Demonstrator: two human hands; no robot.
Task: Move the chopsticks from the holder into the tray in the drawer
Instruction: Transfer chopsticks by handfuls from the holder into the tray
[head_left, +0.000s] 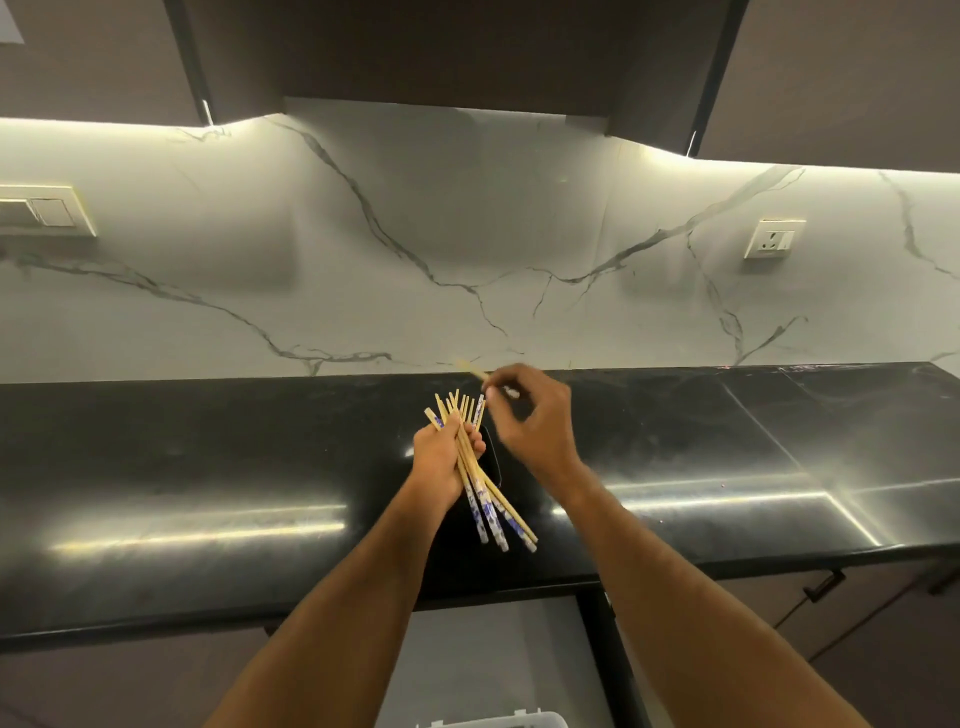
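My left hand (444, 457) grips a bundle of several wooden chopsticks (485, 499), some with blue and white paper sleeves, held over the black counter (208, 467). My right hand (535, 415) is just right of and above the bundle and pinches a single chopstick (475, 371), whose tip points up and left. A dark holder (491, 462) shows partly behind the bundle, mostly hidden by my left hand. The rim of a white tray (493, 721) peeks out at the bottom edge, inside the open drawer (493, 649).
A marble backsplash (467, 260) rises behind the counter, with a switch plate (44, 210) at left and a socket (774, 238) at right. Dark wall cabinets hang overhead. Cabinet fronts with a handle (823, 584) sit below the counter at right.
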